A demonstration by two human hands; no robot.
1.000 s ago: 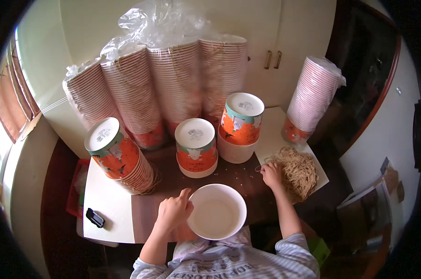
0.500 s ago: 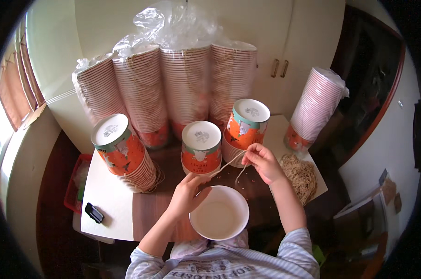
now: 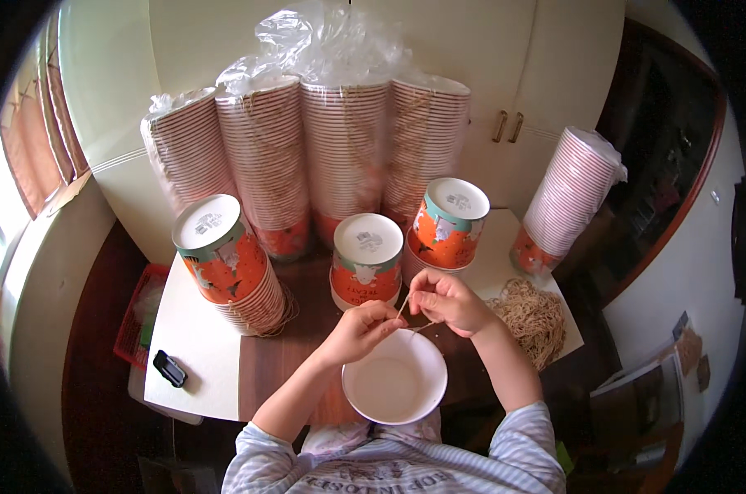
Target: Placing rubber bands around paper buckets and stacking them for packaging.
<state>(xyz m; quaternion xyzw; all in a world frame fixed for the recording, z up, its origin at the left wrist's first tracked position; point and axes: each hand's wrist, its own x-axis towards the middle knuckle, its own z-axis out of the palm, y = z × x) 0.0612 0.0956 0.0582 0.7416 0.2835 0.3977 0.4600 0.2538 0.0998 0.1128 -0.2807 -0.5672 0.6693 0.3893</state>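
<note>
Bowl (image 3: 394, 387) near-centre on table (image 3: 200, 346), at near edge. Both hands just above its far rim: left hand (image 3: 363, 328) to left, right hand (image 3: 444, 300) to right, touching, w/ thin string (image 3: 414, 323) between them. Loose string pile (image 3: 531, 317) right of bowl. Three short cup stacks beyond hands: left stack (image 3: 225, 262), middle stack (image 3: 366, 259), right stack (image 3: 447, 222). Tall wrapped stacks (image 3: 324, 156) behind those, against cabinet. Another tall stack (image 3: 569, 198) far right. Small clip (image 3: 170, 368) near-left on table.
</note>
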